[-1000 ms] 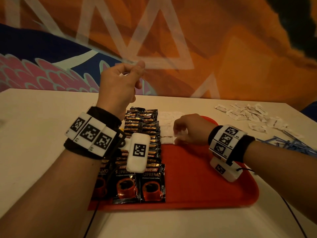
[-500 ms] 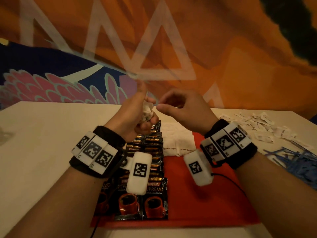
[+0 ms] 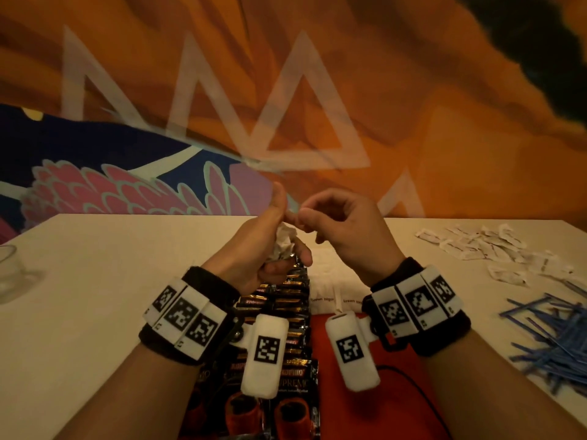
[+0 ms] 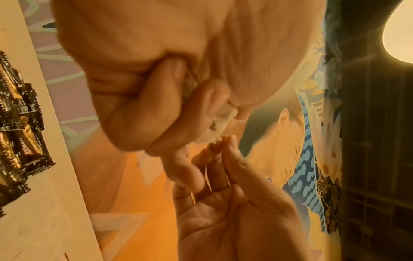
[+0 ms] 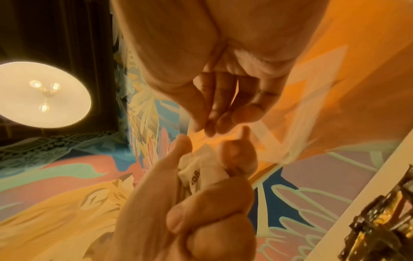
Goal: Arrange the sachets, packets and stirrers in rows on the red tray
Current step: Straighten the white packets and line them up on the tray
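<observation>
Coffee packets point(image 3: 279, 315) and some sugar sachets point(image 3: 330, 287) are rowed on our red tray point(image 3: 397, 408); our left hand point(image 3: 254, 249) clutches a white bunch point(image 3: 282, 246), our right hand point(image 3: 346, 223) pinches at it, loose sachets point(image 3: 482, 246) and stirrers point(image 3: 552, 338) wait on the table point(image 3: 79, 281).

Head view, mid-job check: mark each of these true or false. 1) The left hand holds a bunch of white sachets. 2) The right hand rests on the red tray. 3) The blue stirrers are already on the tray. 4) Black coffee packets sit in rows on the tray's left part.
1) True: the left hand grips white sachets.
2) False: the right hand is raised above the red tray, beside the left.
3) False: the blue stirrers lie piled on the table, right of the tray.
4) True: the black coffee packets overlap in rows there.
</observation>
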`<state>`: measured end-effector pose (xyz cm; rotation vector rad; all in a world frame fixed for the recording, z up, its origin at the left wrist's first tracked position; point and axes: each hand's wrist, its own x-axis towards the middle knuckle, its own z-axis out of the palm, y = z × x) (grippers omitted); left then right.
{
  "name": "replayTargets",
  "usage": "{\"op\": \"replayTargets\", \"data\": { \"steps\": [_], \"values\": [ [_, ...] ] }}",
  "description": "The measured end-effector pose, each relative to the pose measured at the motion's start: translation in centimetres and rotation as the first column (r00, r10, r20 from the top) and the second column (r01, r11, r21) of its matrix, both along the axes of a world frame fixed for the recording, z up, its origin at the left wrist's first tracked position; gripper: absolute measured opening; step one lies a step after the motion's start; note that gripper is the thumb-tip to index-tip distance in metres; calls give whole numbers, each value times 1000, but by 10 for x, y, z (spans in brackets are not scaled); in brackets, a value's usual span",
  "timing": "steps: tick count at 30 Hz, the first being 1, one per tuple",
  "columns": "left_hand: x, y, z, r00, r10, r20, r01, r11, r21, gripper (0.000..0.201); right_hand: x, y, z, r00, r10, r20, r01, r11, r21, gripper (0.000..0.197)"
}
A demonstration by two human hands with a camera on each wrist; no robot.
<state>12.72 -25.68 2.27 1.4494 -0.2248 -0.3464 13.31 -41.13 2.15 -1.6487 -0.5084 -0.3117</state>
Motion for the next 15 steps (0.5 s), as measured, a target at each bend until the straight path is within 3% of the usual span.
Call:
{"op": "replayTargets", "data": {
  "steps": [4,7,10,12,15],
  "values": [
    [2,-1,-3,998,-58,-31,57,998,-11,92,-6,0,1,993,112,-37,-115,990,-78,11],
    [3,-1,-4,995,-87,-48,86,996,-34,81,-3,2,-2,1000,-17,19,19,996,-90,13],
    [3,2,-4,995,-84,-46,84,996,-18,70,3,0,-3,991,-134,15,134,991,23,18],
    [1,1,-2,999,-51,4,51,999,4,64,5,-3,-3,979,-199,32,197,979,59,21],
    [-3,-2,0,970,94,226,-127,983,136,61,6,-7,-3,969,-237,67,238,971,0,22]
  ]
}}
